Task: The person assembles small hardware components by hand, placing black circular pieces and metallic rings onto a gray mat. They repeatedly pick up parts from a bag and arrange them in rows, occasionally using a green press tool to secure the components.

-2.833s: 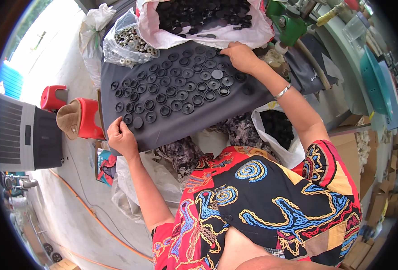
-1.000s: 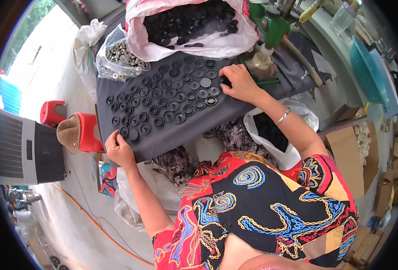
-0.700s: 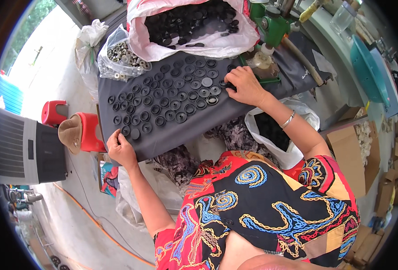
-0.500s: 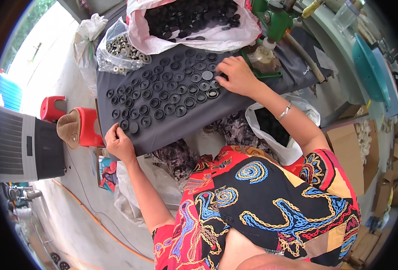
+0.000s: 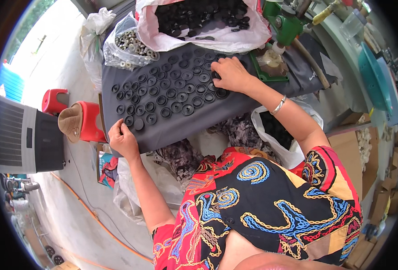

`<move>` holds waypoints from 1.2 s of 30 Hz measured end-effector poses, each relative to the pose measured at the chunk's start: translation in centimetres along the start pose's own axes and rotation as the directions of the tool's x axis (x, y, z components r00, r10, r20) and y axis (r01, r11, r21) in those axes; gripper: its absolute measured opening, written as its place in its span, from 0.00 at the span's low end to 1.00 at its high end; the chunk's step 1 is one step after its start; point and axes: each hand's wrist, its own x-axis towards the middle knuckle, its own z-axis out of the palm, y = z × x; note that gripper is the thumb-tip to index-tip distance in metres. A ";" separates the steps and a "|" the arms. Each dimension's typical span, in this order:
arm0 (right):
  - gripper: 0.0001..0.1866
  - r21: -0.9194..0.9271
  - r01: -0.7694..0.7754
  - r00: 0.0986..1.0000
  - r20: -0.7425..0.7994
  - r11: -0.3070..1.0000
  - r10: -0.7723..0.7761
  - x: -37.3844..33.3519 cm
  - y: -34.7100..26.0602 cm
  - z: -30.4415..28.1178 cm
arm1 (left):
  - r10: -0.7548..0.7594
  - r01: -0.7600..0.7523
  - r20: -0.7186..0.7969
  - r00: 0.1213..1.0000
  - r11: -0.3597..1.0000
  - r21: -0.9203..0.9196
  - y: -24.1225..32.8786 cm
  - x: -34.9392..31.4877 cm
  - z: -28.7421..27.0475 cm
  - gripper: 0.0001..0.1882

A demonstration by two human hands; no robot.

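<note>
Rows of round black plastic caps (image 5: 182, 96) lie on a dark grey cloth (image 5: 172, 130) that covers the table. Most show a raised rim and a small centre stub; one near the front left, a flat disc (image 5: 138, 123), shows a smooth face. My right hand (image 5: 232, 75) reaches over the right end of the rows, its fingers bent down onto a black cap that they partly hide. By the cloth's left front edge is my left hand (image 5: 124, 139), thumb and forefinger pinched together beside the nearest cap (image 5: 128, 120). Whether anything sits in that pinch is hidden.
Behind the rows stands a white sack (image 5: 208, 42) of black pieces. Left of it is a clear bag (image 5: 129, 49) of small metal parts. A green hand press (image 5: 284, 27) occupies the back right. Below the table's right side hangs a white bag (image 5: 293, 155) with dark contents.
My right hand has shifted left over the caps, and the pale flat disc beside it no longer shows. The left hand stays at the front edge. The whole view has shifted slightly.
</note>
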 end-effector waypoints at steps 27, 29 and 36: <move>0.15 0.217 0.147 0.899 -0.435 0.965 -0.039 -6.0 0.4 -1.0 | -0.023 0.023 0.019 1.000 1.000 -0.003 -0.1 0.0 0.0 0.08; 0.14 0.180 0.172 0.900 -0.428 0.969 -0.081 -7.7 0.2 -0.7 | -0.010 0.010 0.026 1.000 1.000 0.014 -0.2 -0.1 0.0 0.08; 0.09 0.084 0.223 0.869 -0.469 0.971 -0.159 -9.2 -0.1 -0.4 | -0.028 0.028 0.029 0.999 1.000 -0.006 0.2 0.0 -0.1 0.08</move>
